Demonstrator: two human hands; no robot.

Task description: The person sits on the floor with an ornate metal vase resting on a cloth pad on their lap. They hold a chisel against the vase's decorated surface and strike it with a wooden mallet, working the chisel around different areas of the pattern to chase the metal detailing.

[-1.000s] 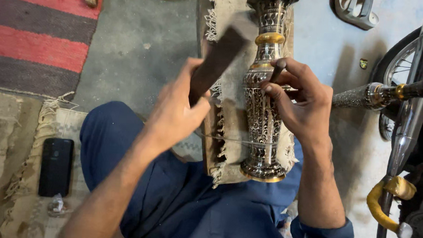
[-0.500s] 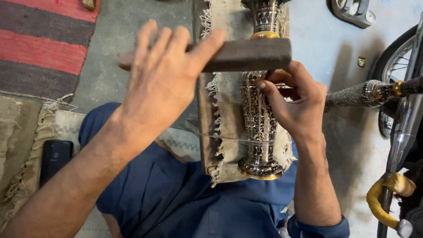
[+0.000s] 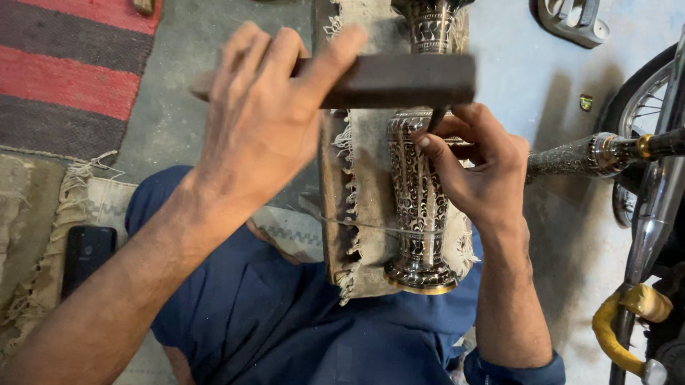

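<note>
An engraved metal vase point(image 3: 420, 196) lies lengthwise on a frayed cloth point(image 3: 367, 162) over a wooden board, its gold-rimmed base toward me. My right hand point(image 3: 481, 164) rests on the vase's side and pinches a thin dark chisel point(image 3: 435, 119) against the metal. My left hand point(image 3: 264, 118) grips a dark wooden block point(image 3: 395, 80), held level just above the chisel's top. A thin wire crosses the vase near its base.
A striped red and grey rug point(image 3: 53, 52) lies at the left, with a black phone point(image 3: 85, 253) on a beige mat near my knee. A motorcycle's wheel and chrome parts point(image 3: 663, 178) stand at the right. A second engraved piece point(image 3: 587, 153) lies beside the wheel.
My left hand swung the wooden block from tilted upright to level, then lowered it close over the chisel. The right hand stayed on the vase.
</note>
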